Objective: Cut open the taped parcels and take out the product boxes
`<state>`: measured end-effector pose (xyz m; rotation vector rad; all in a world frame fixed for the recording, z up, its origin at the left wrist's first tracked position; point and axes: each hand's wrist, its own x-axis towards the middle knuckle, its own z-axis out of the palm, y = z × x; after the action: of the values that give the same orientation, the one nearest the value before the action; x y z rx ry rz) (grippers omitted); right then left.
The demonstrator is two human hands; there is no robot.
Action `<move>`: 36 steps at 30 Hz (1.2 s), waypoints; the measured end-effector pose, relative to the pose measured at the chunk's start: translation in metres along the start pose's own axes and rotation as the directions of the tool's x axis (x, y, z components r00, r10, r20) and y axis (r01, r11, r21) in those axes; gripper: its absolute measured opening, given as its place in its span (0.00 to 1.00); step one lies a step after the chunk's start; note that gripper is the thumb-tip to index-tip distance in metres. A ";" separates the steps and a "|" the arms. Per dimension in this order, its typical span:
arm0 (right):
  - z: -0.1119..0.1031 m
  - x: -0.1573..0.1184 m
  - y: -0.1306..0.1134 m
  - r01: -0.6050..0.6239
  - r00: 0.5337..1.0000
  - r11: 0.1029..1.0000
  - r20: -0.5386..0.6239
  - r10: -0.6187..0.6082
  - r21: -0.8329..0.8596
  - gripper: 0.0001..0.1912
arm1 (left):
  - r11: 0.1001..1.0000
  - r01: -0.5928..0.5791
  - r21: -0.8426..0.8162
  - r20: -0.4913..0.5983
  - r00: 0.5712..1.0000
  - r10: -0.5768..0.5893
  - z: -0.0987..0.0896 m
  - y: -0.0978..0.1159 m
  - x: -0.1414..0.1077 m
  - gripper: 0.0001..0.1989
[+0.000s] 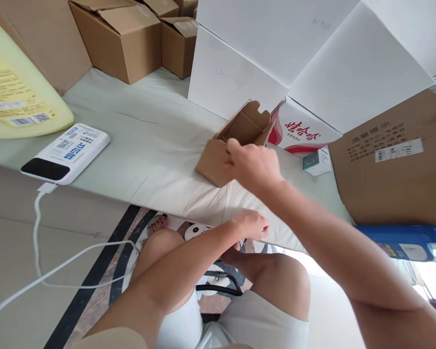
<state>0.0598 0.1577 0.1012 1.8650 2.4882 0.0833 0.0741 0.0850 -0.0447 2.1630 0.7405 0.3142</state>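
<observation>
A small brown cardboard box (212, 162) with its top open stands on the cloth-covered surface (141, 145). My right hand (254, 165) is closed at its near rim, thumb and fingers pinching the cardboard edge. A notched flap stands up at the box's far end. Lower down, my left hand (252, 225) rests at the front edge of the cloth with its fingers curled closed. Whatever it may hold is hidden. Little of the box's inside shows.
White boxes (240, 72) and a red-and-white carton (303, 128) stand behind. A small teal-and-white box (317, 162) is at right, beside a large carton (392, 155). At left are a power bank (67, 152) with a white cable (38, 232) and a yellow bottle (18, 92).
</observation>
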 end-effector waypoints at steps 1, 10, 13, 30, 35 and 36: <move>-0.007 -0.004 0.019 -0.053 0.998 0.998 -0.022 0.052 -0.042 0.09 | 1.000 -0.015 0.024 0.027 1.000 0.014 -0.001 0.000 -0.001 0.08; -0.046 -0.119 0.205 -0.476 0.829 0.869 -0.400 0.391 -0.138 0.19 | 0.988 -0.044 0.149 0.143 0.989 0.023 -0.006 0.005 0.002 0.08; -0.029 -0.178 0.251 -0.530 0.792 0.835 -0.436 0.427 -0.146 0.22 | 0.985 -0.045 0.166 0.163 0.986 0.017 -0.005 0.006 0.006 0.08; 0.035 -0.235 0.333 -0.280 0.937 0.947 -0.258 0.235 -0.155 0.13 | 0.976 0.017 0.215 0.227 0.972 -0.067 -0.010 0.013 0.019 0.13; 0.040 -0.219 0.332 -0.282 0.943 0.928 -0.246 0.223 -0.242 0.13 | 0.982 0.026 0.186 0.241 0.968 -0.071 -0.012 0.013 0.025 0.15; 0.039 -0.214 0.333 -0.303 0.942 0.915 -0.226 0.247 -0.265 0.13 | 0.983 0.028 0.180 0.246 0.967 -0.072 -0.012 0.013 0.026 0.16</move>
<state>0.4411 0.0468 0.0811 2.1394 2.1385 0.6314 0.0945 0.1016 -0.0270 2.2896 0.6967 -0.0558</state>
